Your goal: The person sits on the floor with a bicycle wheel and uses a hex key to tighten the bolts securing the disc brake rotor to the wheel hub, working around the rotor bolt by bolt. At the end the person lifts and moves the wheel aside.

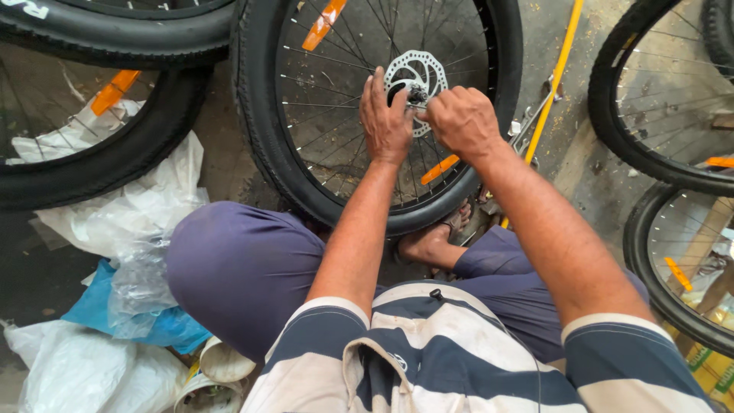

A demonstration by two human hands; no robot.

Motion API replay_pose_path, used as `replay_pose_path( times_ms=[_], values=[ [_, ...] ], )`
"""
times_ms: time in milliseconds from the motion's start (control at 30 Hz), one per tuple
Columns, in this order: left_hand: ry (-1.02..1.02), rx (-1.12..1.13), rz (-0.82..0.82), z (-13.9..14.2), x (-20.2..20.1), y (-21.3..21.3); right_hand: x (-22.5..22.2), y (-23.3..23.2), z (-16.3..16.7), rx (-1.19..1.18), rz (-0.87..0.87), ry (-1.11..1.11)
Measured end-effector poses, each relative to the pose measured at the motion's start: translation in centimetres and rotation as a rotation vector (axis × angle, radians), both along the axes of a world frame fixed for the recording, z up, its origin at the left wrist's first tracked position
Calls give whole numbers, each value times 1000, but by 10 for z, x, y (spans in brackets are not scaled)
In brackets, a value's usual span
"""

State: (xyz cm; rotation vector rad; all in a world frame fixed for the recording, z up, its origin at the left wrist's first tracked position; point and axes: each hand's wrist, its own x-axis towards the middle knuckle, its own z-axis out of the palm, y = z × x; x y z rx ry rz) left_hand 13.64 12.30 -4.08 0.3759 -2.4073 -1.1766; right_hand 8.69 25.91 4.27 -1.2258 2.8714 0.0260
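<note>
A black bicycle wheel (260, 130) with thin spokes and orange reflectors stands upright between my knees, resting by my sandalled foot (432, 241). At its centre sits a silver brake disc (417, 73) on the hub. My left hand (384, 118) rests on the hub, fingers spread over the disc's lower left. My right hand (461, 118) is closed, its fingertips pinching something small at the axle end (418, 95); the part itself is hidden by the fingers.
More black wheels lie at top left (115, 164) and at the right (650, 153). Crumpled clear and white plastic bags (130, 222) and a blue bag (99, 306) pile at my left. A yellow rod (554, 80) and metal tools (527, 130) lie on the dusty concrete floor.
</note>
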Motion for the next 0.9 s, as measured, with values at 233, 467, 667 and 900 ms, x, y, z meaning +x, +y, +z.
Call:
replay_pose_path(
  times_ms=[233, 467, 667, 900],
  values=[
    [5, 33, -123, 9, 0, 16, -10, 0, -34, -208, -630, -156],
    [97, 79, -169, 8, 1, 12, -14, 15, 1, 156, 136, 85],
    [87, 50, -197, 3, 2, 8, -16, 10, -7, 22, -81, 16],
    [101, 35, -196, -4, 3, 10, -13, 10, 7, 218, -8, -82]
  ],
)
